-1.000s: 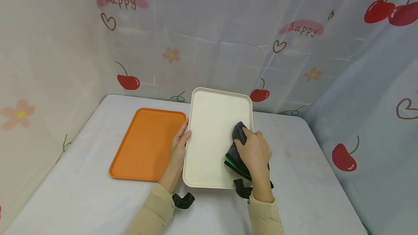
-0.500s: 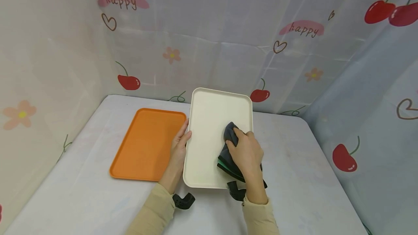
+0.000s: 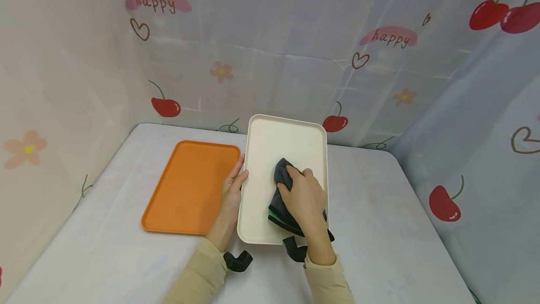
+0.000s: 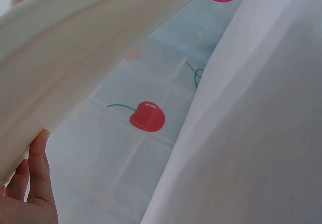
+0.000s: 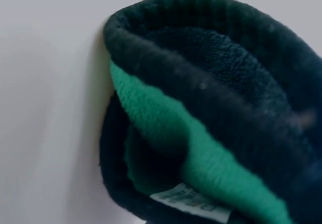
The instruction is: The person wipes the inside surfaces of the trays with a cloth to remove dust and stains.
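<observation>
A cream rectangular tray is held up above the table, tilted toward the head camera. My left hand grips its left edge, thumb on the near face; the left wrist view shows fingers against its underside. In my right hand is a folded cloth, dark grey outside and green inside with black edging, pressed on the lower middle of the tray's face. Up close in the right wrist view, the cloth shows its green inner layer and a white label; the right hand is mostly hidden there.
An orange tray lies flat on the white-covered table, left of the cream one and partly behind my left hand. Cherry-printed curtains enclose the back and sides. A black bracket is on the left wrist.
My right hand has slid the cloth leftward across the cream tray, from near its right edge to the middle. The left hand and both trays have stayed nearly in place.
</observation>
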A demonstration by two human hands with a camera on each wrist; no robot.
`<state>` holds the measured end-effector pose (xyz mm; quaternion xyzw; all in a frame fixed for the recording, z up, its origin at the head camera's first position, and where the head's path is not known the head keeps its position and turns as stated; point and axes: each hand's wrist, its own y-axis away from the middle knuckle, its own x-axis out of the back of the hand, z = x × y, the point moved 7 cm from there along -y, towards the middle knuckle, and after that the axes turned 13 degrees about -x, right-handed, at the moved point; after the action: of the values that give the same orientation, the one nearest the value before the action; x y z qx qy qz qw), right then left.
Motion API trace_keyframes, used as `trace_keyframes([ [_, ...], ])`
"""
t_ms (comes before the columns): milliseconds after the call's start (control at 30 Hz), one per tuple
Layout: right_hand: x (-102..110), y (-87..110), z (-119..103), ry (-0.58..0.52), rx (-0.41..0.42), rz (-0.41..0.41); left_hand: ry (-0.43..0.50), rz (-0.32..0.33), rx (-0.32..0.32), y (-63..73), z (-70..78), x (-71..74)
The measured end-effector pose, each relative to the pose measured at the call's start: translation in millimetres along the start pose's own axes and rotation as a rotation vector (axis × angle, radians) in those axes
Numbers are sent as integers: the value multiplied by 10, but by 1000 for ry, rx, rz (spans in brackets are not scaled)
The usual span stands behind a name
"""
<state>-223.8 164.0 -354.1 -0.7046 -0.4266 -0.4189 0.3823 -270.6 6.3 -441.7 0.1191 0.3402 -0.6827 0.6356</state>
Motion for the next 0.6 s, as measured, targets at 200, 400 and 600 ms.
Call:
trace_keyframes([
  [200,-30,63,-149,0,37,16,18,-7,-1,4,-12,-11],
  [400,-50,145,-329,-1,99,19,39,-2,16,21,-30,-33],
  [600,-77,231,-495,-6,158,23,24,-21,11,27,-29,-45],
])
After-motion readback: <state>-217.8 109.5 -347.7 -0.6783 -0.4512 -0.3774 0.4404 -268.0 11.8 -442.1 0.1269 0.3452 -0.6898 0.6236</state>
